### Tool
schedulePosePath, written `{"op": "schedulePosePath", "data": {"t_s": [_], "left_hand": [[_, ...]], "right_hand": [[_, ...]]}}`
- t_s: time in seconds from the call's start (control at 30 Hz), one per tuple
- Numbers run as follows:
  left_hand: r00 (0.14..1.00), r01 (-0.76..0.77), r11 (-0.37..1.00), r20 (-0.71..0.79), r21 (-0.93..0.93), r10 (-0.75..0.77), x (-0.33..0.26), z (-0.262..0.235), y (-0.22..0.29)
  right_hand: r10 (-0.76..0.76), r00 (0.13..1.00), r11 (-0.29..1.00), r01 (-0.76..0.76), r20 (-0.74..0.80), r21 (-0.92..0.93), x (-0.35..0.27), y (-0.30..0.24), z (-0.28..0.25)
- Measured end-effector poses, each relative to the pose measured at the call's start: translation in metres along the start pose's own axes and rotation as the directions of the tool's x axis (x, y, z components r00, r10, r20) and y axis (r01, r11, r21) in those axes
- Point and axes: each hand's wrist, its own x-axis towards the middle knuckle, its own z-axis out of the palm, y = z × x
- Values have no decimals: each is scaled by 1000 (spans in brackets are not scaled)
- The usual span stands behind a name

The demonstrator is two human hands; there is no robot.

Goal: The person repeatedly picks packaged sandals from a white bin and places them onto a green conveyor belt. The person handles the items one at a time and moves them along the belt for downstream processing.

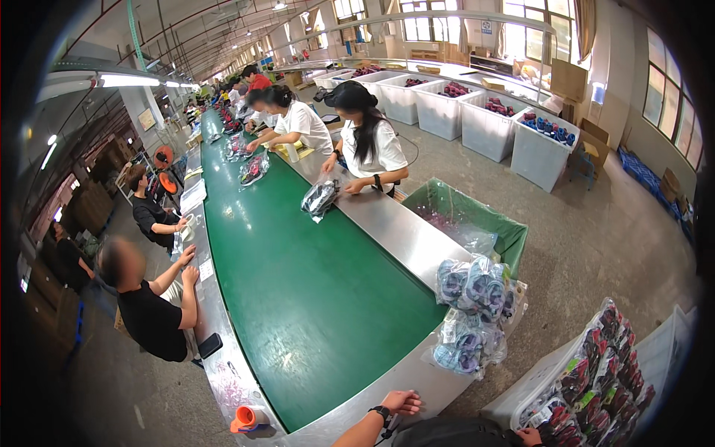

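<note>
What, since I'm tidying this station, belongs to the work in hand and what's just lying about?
Seems part of the work:
bagged red-and-black shoes, beside the right hand
bagged blue-and-purple shoes
green conveyor belt

Apparently just lying about:
black phone
orange cylindrical object

Red shoes [588, 387], with dark parts, clear-bagged: are sitting packed in close rows, rising above the rim of a white bin [521, 392]. Blue shoes [468, 352], lilac-tinged, clear-bagged: are lying piled at the edge of the metal surface [426, 381].
</note>
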Motion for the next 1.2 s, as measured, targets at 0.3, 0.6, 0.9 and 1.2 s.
{"op": "schedulePosePath", "data": {"t_s": [0.3,0.6,0.9,1.2], "left_hand": [[1000,9,1000,18,-11,-9,6,-3,-3],[1000,1,1000,8,-13,-1,1,-1,0],[1000,9,1000,-3,-23,-9,0,-1,0],[1000,18,1000,-12,-14,-18,1,-1,1]], "right_hand": [[-22,1000,1000,22,1,-9,-6,-4,3],[-6,1000,999,7,-8,41,-7,3,6],[-3,1000,998,1,29,56,14,30,11],[25,998,983,-36,63,178,35,60,21]]}}
